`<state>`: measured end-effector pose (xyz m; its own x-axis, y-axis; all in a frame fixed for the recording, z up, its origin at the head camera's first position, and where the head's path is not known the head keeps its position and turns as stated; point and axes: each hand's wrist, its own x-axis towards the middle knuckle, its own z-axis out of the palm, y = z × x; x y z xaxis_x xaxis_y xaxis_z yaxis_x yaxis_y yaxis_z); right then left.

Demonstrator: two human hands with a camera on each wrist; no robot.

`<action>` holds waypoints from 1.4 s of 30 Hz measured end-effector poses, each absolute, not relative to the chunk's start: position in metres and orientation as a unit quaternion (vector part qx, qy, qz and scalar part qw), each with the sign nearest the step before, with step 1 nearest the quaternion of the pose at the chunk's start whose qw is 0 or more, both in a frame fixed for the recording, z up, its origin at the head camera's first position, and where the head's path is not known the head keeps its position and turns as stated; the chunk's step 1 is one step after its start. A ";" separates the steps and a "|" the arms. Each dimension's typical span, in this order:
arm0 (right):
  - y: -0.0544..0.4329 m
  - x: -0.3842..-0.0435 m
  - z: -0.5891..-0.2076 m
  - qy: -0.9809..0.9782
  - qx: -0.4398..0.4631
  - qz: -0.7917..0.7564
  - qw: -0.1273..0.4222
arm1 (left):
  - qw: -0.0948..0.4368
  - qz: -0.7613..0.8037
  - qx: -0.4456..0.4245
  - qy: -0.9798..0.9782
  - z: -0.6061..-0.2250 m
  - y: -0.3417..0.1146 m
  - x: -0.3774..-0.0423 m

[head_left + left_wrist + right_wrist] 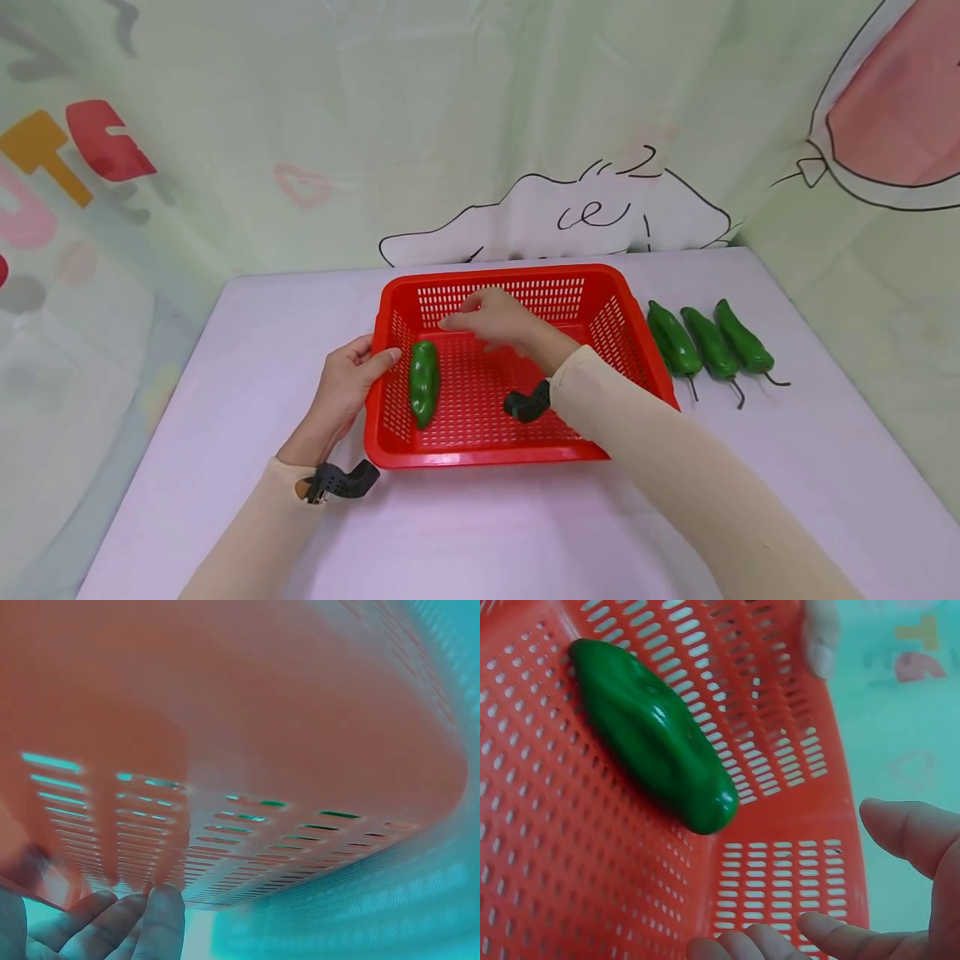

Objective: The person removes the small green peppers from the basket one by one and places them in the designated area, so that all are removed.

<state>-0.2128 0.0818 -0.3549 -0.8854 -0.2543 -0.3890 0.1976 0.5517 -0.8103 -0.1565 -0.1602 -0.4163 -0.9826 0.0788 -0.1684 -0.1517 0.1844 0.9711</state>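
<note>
A red perforated plastic basket (491,457) sits on the table in the head view, its left end slightly raised in look. My left hand (347,385) grips its left rim, thumb over the edge and fingers along the outside wall; those fingers (112,926) show under the basket in the left wrist view. Inside, one green chili pepper (423,385) lies lengthwise against the left wall. Above the basket's far half hovers my right hand (501,321), holding nothing, its thumb and fingers spread apart in the right wrist view. The same pepper shows beyond them there.
Three more green peppers with stems, a left one (673,340), a middle one (709,343) and a right one (744,337), lie side by side right of the basket. The table (480,533) has a pale cloth. A printed curtain (337,108) hangs behind it.
</note>
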 end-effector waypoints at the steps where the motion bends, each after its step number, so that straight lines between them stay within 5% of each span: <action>1: 0.080 -0.213 -0.357 0.851 -0.019 -0.467 0.241 | 0.089 0.638 -0.023 0.764 -0.416 -0.160 -0.156; 42: 0.039 -0.214 -0.387 0.813 -0.024 -0.462 0.353 | 0.085 0.647 -0.016 0.758 -0.417 -0.160 -0.156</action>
<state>-0.2137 0.0390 -0.3874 -0.7493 -0.3661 -0.5518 0.2871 0.5713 -0.7689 -0.1563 -0.1604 -0.4173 -0.9850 0.0862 -0.1494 -0.1341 0.1622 0.9776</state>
